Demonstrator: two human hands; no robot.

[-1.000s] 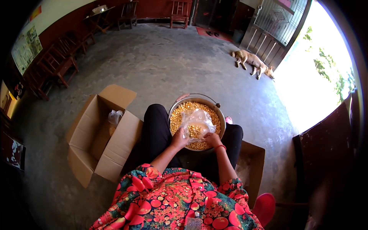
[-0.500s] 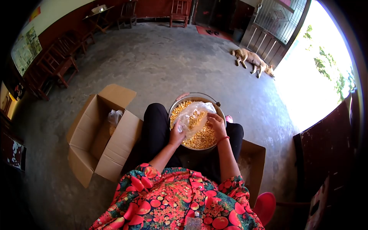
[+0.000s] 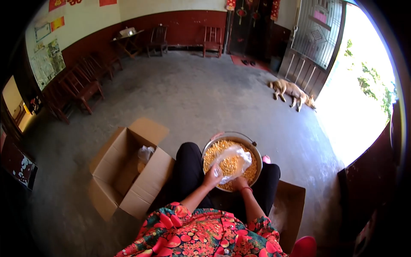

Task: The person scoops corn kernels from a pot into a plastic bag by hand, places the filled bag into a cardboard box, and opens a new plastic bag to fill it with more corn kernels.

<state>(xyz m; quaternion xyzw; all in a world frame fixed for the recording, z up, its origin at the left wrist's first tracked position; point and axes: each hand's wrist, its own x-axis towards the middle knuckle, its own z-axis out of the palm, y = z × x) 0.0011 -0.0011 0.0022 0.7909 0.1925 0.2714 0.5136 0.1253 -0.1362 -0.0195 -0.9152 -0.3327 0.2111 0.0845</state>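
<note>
Between my knees stands a metal bucket [image 3: 258,159] filled with yellow corn kernels [image 3: 215,150]. My left hand [image 3: 212,176] grips the left side of a clear plastic bag [image 3: 243,159] over the bucket; corn shows in or through it. Lower down, my right hand [image 3: 239,183], with a red band at the wrist, reaches to the corn near the bucket's close rim. Its fingers are hidden among the kernels and behind the bag's edge.
An open cardboard box [image 3: 147,182] on the left holds a filled plastic bag [image 3: 144,154]. Another cardboard box [image 3: 293,201] stands by my right leg. A dog [image 3: 292,91] lies near the open door [image 3: 314,36]. Wooden chairs [image 3: 81,89] line the walls.
My right hand has left the bag's right edge and dropped to the corn at the bucket's near side. My left hand still holds the bag. The camera view has tilted up.
</note>
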